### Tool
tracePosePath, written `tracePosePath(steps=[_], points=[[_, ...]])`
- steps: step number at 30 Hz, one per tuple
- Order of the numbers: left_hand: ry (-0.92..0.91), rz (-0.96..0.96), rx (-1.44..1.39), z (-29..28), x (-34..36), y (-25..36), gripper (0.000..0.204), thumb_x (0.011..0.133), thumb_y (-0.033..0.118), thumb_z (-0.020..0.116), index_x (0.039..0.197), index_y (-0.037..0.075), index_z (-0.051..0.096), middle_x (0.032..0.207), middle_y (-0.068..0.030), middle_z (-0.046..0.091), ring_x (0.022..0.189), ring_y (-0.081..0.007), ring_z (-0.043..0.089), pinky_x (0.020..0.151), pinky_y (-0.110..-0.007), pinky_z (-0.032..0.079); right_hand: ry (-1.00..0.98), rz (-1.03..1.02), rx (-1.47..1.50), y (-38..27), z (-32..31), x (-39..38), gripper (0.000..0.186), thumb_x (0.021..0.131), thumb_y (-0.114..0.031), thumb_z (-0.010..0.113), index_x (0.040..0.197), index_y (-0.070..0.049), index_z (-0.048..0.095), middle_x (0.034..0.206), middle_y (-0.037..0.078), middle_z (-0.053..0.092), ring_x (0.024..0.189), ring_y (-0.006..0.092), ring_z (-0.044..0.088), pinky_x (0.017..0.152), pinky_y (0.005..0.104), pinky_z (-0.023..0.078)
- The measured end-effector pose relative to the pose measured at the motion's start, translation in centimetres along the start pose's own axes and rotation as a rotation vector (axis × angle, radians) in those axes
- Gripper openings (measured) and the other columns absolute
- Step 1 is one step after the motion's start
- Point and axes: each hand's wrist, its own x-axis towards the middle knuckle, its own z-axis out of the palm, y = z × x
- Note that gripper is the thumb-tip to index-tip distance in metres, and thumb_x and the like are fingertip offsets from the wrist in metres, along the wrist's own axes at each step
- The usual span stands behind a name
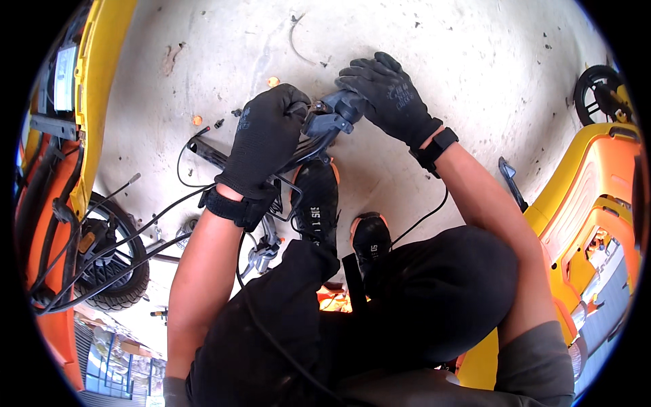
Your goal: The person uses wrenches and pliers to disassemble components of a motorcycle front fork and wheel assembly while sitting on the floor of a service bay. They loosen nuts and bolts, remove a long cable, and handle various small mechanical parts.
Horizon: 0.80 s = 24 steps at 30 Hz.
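Observation:
Between my gloved hands is a grey handlebar fitting (330,121) with black cables trailing from it toward my feet. My left hand (268,136) is closed, its fingertips pinched against the fitting's left side; anything small within them is hidden. My right hand (393,98) wraps over the fitting's right end, fingers bent across its far side, thumb out of sight. Behind my left wrist, a black tube (207,152) sticks out to the left. Both hands wear black gloves.
Yellow-and-orange vehicle bodies stand left (102,88) and right (583,183). A black-tyred wheel (125,271) is at lower left, another wheel (597,95) at far right. Orange round pieces (273,81) and a thin cable (293,41) lie on the concrete floor (475,54). My shoes (317,203) are below.

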Motion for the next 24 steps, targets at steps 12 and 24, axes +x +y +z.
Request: tracePosePath(steps=[12,24], points=[[-0.019,0.072,0.060,-0.3,-0.2,-0.2,0.016,0.088,0.005,0.056,0.098,-0.003,0.065,0.081,-0.0145,0.067,0.073,-0.0209,0.062,0.071,-0.033,0.049,0.018,0.019,0.033,0.3,0.5,-0.2,0.029,0.089,-0.023,0.061,0.116,-0.016,0.065,0.124,0.004,0.064,0.124,0.0249,0.053,0.114,0.0469,0.031],[-0.065,-0.022,-0.098,-0.3,0.0,0.6,0.013,0.084,0.008,0.061,0.090,-0.003,0.066,0.078,-0.0165,0.067,0.072,-0.0252,0.067,0.069,-0.033,0.052,0.034,0.020,0.038,0.3,0.5,-0.1,0.025,0.088,-0.024,0.062,0.112,-0.016,0.067,0.118,0.004,0.066,0.120,0.0248,0.056,0.111,0.0471,0.033]])
